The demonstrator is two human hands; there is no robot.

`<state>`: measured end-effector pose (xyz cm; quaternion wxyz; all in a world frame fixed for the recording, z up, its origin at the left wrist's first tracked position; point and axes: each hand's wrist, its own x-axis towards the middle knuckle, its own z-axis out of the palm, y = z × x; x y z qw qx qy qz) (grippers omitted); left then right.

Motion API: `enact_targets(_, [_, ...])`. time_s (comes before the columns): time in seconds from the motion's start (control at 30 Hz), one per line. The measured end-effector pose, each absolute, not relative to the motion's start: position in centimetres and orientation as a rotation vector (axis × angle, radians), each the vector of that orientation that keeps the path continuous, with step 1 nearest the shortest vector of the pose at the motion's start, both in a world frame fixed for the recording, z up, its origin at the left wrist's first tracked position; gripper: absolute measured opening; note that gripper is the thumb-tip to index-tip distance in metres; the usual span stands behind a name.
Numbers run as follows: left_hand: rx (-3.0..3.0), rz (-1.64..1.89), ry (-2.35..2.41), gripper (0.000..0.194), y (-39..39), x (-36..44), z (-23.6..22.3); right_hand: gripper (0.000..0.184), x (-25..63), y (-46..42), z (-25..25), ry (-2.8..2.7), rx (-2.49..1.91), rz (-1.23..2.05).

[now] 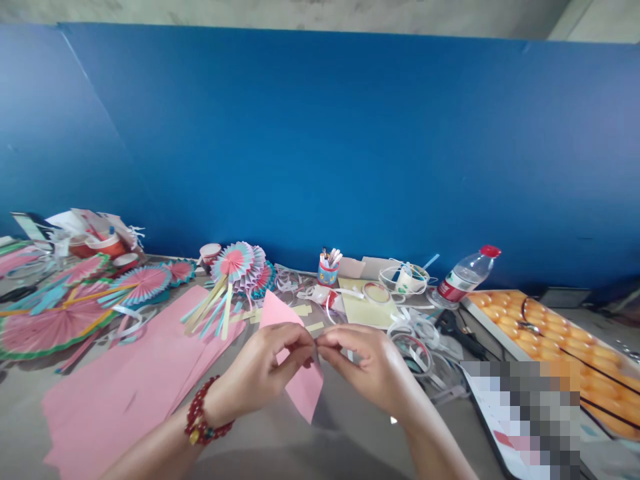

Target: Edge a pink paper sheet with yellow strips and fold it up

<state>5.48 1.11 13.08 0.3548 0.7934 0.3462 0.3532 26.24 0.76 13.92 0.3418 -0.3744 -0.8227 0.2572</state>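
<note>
A sheet of pink paper [304,390] is held up at a tilt over the table, in the lower middle of the view. My left hand [273,360], with a red bead bracelet [203,413] on the wrist, pinches the paper near its right edge. The fingertips of my right hand [363,360] are closed in a pinch at that same edge, almost touching the left fingertips. Whatever lies between the right fingertips is too small to make out. More pink sheets [125,373] lie stacked on the table to the left.
Pleated paper fans [235,263] lie at the back and left. Behind my hands stand a pen cup [328,273] and a water bottle [463,280]. Tape rolls and white strips [415,347] clutter the right, near a phone-like device [500,427] and an orange bubbled pad [560,340]. A blue partition [320,147] rises behind.
</note>
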Motion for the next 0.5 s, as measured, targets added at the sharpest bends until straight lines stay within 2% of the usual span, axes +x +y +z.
enact_targets(0.5, [2.024, 0.903, 0.887, 0.017, 1.02, 5.61, 13.10, 0.020, 26.21, 0.51, 14.29, -2.107, -1.036, 0.745])
